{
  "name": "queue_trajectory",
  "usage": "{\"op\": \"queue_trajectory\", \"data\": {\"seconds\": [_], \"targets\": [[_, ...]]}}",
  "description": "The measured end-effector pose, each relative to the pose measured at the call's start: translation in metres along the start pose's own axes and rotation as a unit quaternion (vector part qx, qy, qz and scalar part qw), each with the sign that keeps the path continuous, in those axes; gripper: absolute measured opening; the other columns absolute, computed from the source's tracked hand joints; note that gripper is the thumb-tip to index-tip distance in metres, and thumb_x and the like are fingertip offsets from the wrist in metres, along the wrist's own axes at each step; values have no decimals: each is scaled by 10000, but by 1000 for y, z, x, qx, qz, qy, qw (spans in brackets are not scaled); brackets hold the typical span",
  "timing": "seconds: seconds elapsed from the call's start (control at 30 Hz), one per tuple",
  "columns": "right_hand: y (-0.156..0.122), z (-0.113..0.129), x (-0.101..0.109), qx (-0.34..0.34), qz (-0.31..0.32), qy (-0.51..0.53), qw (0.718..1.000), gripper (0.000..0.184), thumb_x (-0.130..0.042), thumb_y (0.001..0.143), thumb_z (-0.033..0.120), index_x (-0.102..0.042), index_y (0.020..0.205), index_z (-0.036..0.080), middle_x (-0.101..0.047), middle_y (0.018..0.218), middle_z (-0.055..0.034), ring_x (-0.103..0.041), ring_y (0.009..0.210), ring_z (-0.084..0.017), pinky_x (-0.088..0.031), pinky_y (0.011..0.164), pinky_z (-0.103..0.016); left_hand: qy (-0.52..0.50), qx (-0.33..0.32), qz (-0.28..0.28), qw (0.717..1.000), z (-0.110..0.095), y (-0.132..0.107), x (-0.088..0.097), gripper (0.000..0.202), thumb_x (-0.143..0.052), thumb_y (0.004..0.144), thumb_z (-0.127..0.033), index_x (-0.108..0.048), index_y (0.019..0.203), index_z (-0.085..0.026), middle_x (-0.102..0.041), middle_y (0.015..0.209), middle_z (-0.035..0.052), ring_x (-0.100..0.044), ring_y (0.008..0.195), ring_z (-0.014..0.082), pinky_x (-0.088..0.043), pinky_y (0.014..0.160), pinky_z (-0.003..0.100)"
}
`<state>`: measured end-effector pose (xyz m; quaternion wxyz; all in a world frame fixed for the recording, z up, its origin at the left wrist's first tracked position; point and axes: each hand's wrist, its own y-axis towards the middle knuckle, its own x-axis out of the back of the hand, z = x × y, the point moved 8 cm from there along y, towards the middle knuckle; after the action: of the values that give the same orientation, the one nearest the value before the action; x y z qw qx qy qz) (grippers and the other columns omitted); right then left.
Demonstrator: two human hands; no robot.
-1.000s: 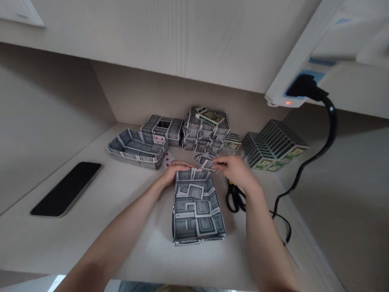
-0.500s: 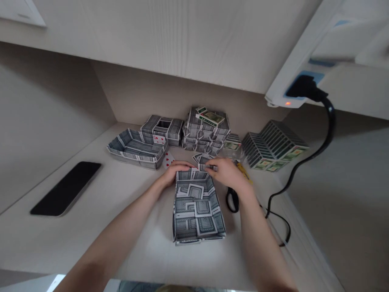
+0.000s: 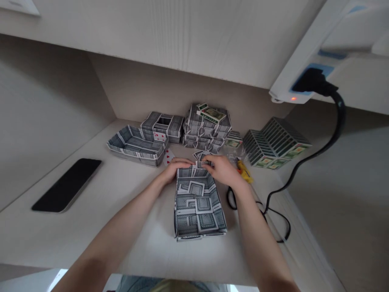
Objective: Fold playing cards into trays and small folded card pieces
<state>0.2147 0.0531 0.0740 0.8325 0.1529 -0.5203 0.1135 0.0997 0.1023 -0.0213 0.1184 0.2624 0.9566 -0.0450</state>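
Note:
An open box folded from grey-patterned playing cards (image 3: pixel 186 225) lies in front of me, its long side running away from my body. My left hand (image 3: pixel 174 168) is closed round its far left corner, with fingers along the outside of the far wall. At the same wall, my right hand (image 3: pixel 223 168) pinches a playing card (image 3: pixel 203 164) between thumb and fingers, at the top edge. The fingertips partly cover that card, so whether it is tucked into the wall I cannot tell. Just beyond lie a few loose cards (image 3: pixel 199 155) and a red-pipped card (image 3: pixel 169 156).
Behind stand another open card box (image 3: pixel 133 151), a card box with a square hole (image 3: pixel 174 126) and a stacked card box (image 3: pixel 208 129). Card packs (image 3: pixel 281 140), a yellow tool (image 3: pixel 244 172) and a black-handled tool (image 3: pixel 231 198) are right; a phone (image 3: pixel 67 185) is left. A power cable (image 3: pixel 319 150) hangs right.
My right hand has shifted slightly left and the pinched card sits a little differently at the far wall. More of the yellow tool shows. The view has tilted slightly.

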Motion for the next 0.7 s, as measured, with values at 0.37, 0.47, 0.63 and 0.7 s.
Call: {"op": "queue_trajectory", "data": {"seconds": [0.37,0.47,0.63,0.7], "targets": [[-3,-3,3,-28,22,-29,999,201,-487,770,156,-620,915,199,-645,834,-39,-557,764,-159,-364,680,-229,-27,16,14,999,1,0,-4,231,-597,588,-186,-697,788,-128,-686,742,40,-596,691,168,-421,656,260],[-2,-3,3,-35,27,-41,998,209,-501,766,147,-632,919,205,-647,871,-46,-557,817,-170,-369,710,-237,-26,12,5,1000,0,0,-3,236,-601,581,-189,-698,788,-130,-688,761,43,-598,713,178,-421,670,267],[1,2,-2,11,17,-26,999,200,-492,780,141,-648,892,194,-636,849,-48,-549,816,-160,-373,726,-246,-19,19,4,1000,0,0,-4,216,-605,581,-194,-696,769,-142,-681,712,23,-589,658,161,-412,633,257],[3,3,-5,35,6,-7,999,202,-489,782,127,-656,878,185,-619,839,-48,-540,819,-151,-374,731,-246,-16,19,5,1000,0,0,-3,206,-606,584,-194,-693,763,-141,-674,692,16,-582,639,150,-406,618,245]]}}
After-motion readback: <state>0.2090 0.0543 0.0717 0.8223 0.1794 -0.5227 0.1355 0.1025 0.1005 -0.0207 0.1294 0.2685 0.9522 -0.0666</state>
